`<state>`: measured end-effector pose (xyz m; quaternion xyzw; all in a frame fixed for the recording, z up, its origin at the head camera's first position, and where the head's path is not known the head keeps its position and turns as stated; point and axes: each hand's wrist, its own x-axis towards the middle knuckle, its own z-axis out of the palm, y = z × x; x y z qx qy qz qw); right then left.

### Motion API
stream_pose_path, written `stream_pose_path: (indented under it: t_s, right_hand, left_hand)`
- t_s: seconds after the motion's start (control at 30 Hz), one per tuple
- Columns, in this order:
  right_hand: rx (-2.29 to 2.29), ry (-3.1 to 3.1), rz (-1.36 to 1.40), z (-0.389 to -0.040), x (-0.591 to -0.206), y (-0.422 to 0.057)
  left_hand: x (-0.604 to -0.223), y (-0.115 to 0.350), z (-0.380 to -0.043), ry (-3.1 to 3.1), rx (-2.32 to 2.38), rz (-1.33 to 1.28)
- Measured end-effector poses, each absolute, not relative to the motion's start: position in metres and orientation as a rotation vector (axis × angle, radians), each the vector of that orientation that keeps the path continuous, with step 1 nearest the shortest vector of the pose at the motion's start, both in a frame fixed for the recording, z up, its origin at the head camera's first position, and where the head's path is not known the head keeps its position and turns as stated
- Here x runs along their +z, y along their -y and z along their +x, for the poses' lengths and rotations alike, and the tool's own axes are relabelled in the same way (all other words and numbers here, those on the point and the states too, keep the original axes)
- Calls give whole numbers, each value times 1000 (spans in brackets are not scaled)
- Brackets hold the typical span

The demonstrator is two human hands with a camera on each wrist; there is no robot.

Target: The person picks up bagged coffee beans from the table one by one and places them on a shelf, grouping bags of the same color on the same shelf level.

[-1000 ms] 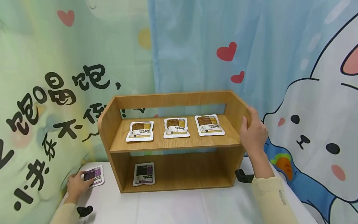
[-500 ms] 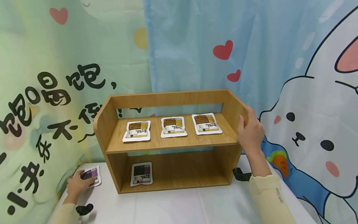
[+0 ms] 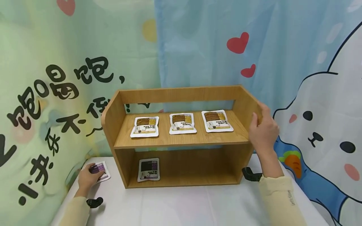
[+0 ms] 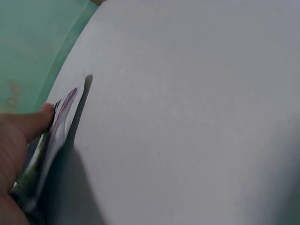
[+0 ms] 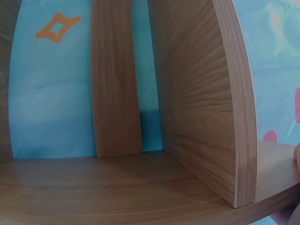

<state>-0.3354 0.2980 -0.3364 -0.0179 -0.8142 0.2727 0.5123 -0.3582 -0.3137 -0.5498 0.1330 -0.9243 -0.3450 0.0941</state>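
My left hand (image 3: 88, 176) grips a flat white pouch (image 3: 105, 176) with a purple and black label at the table's left side. In the left wrist view the pouch (image 4: 60, 124) appears edge-on between thumb and fingers. My right hand (image 3: 265, 130) holds the right side panel of a two-tier wooden shelf (image 3: 181, 144), thumb inside, other fingers mostly hidden behind the panel. On its upper tier lie three brown-and-yellow pouches, left (image 3: 145, 127), middle (image 3: 182, 123) and right (image 3: 217, 121). Another purple-labelled pouch (image 3: 148, 169) leans at the lower tier's left end.
The shelf stands on a white-covered table (image 3: 175, 204). Printed curtains (image 3: 195, 40) hang close behind and to both sides. A black wrist-worn piece (image 3: 95, 202) sticks out from the left sleeve, and a similar one (image 3: 251, 174) from the right.
The head view has shifted slightly, moving everything in the picture. Both hands keep their holds, and the pouches on the shelf lie as before.
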Motion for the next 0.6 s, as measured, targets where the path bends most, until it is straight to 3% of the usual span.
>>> stream_pose_path:
  t_s: [0.33, 0.6]
  right_hand:
    - [655, 1972, -46, -335, -331, -302]
    - [679, 1997, -65, -332, -335, -298]
  left_hand:
    - [-540, 313, -352, 2836, -1117, 170]
    - [-533, 310, -326, 2764, -1168, 176]
